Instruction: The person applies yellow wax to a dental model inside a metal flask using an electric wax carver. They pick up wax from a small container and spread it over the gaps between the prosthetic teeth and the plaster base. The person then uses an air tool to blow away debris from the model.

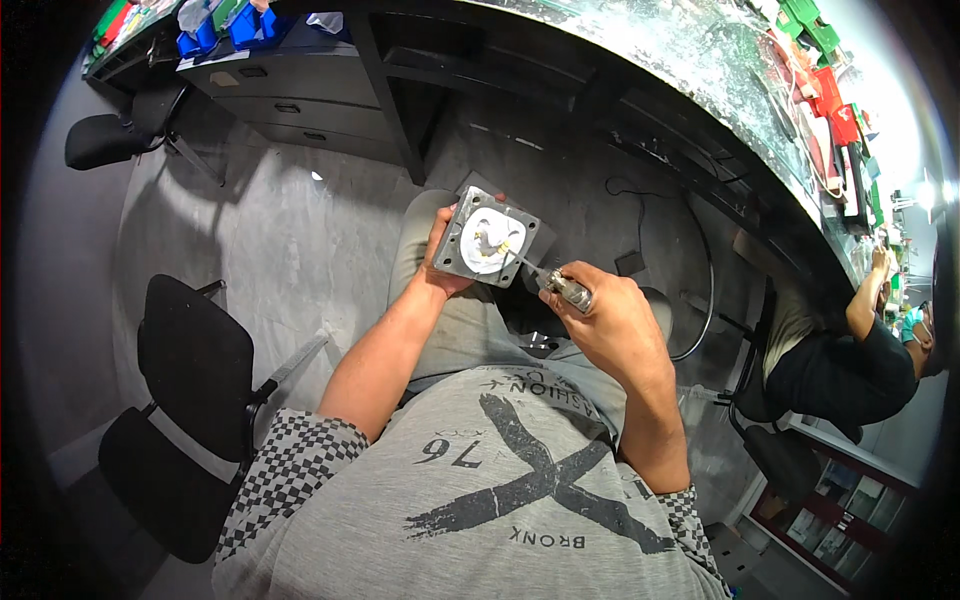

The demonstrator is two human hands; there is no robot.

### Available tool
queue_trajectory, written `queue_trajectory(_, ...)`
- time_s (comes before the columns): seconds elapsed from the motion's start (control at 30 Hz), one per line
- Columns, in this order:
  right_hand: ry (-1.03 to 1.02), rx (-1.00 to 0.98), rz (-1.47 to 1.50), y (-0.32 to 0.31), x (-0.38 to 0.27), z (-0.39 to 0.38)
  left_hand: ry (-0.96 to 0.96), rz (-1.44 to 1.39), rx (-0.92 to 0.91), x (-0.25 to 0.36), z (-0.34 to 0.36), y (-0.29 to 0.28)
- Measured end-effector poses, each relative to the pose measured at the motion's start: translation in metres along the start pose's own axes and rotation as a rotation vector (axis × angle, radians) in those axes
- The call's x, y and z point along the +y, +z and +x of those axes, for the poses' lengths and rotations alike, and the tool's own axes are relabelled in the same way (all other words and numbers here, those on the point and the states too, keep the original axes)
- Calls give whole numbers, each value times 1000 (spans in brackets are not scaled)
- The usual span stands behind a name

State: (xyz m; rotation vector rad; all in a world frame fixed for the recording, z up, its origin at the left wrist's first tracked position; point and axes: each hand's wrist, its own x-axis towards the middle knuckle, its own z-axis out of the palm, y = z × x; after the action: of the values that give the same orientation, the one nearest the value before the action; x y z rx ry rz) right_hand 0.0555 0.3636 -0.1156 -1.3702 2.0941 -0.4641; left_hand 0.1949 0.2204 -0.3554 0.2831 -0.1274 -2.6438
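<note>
My left hand (pixel 440 255) is wrapped round the side of a square grey metal flask (pixel 462 222) with holes at its corners, held tilted above my lap. Inside it sits a round bed of white plaster (pixel 482 262) with a curved hollow, and small yellowish pieces (pixel 504 249) show at its right edge. In my right hand (pixel 615 318), closed and to the right of the flask, is a screwdriver (pixel 568 289) with a translucent handle. Its thin metal shaft slants up and left, and the tip meets the plaster's edge near the yellowish pieces. My right fingertips are partly hidden.
A long workbench (pixel 680 50) curves across the top and right, with a grey drawer cabinet (pixel 290 90) under its left end. Black chairs (pixel 195 345) stand at the left. A cable (pixel 712 290) loops on the floor. At far right another person (pixel 840 375) sits at the bench.
</note>
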Motion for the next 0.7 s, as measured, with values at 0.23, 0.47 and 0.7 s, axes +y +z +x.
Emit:
queue_trajectory(0.23, 11, -24, -30, -1, 1, -2, -8, 13, -25, 0, 1, -1)
queue_trajectory(0.47, 10, -83, -3, -3, 4, -2, -16, 12, -8, -1, 1, 0)
queue_trajectory(0.7, -17, -86, 23, -4, 4, -1, -11, 4, -20, -2, 0, 2)
